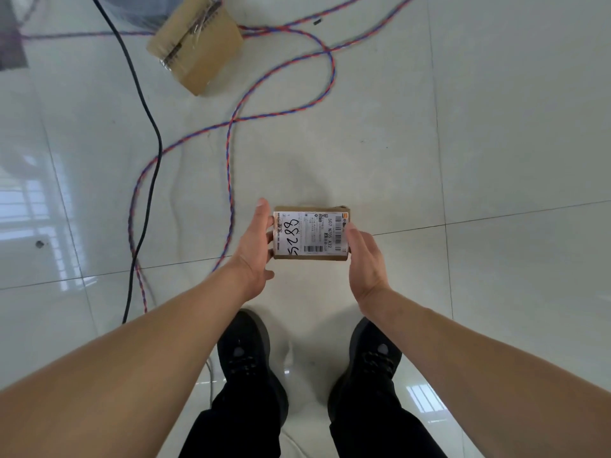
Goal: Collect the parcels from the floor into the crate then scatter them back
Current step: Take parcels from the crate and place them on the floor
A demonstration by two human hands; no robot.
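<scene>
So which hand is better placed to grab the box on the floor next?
Left, probably: the taped cardboard box lies ahead, toward the left hand; the right hand would reach across the labelled parcel both hold.

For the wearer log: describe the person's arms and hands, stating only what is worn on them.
The left forearm and right forearm are bare to the frame's edge; no sleeve shows. The left hand and right hand wear no gloves. No watch, band, ring or marking is visible on either.
</scene>
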